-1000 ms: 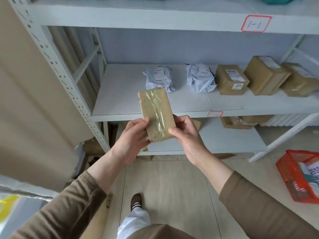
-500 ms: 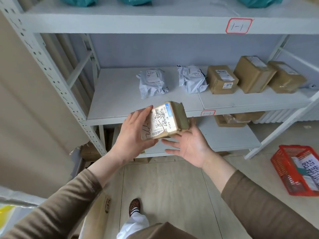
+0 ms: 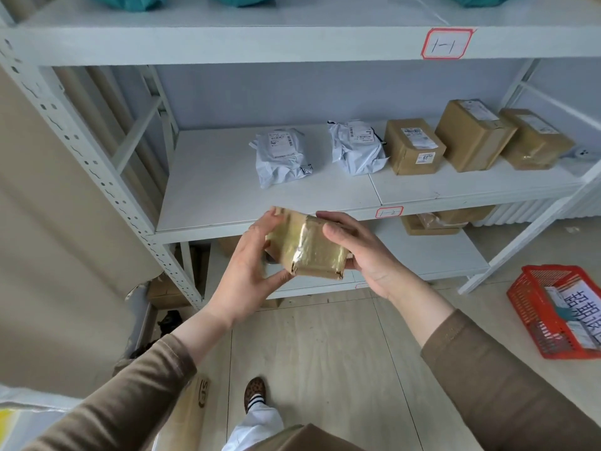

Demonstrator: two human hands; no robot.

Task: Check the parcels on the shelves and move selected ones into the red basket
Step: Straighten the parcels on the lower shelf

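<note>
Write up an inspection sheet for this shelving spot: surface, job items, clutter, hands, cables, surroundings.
Surface: middle shelf, white board, left part bare.
Job's things: taped brown parcel held in the air in front of the shelf edge; two white poly bags and three brown boxes in a row on the middle shelf; red basket on the floor at right, already holding parcels.
Clutter: more boxes on the lower shelf; teal bags on the top shelf.
Hands: left hand and right hand both grip the parcel from opposite sides.
Cables: nothing seen.
Surroundings: pale floor, beige covering at left, shelf tag outlined in red.
</note>
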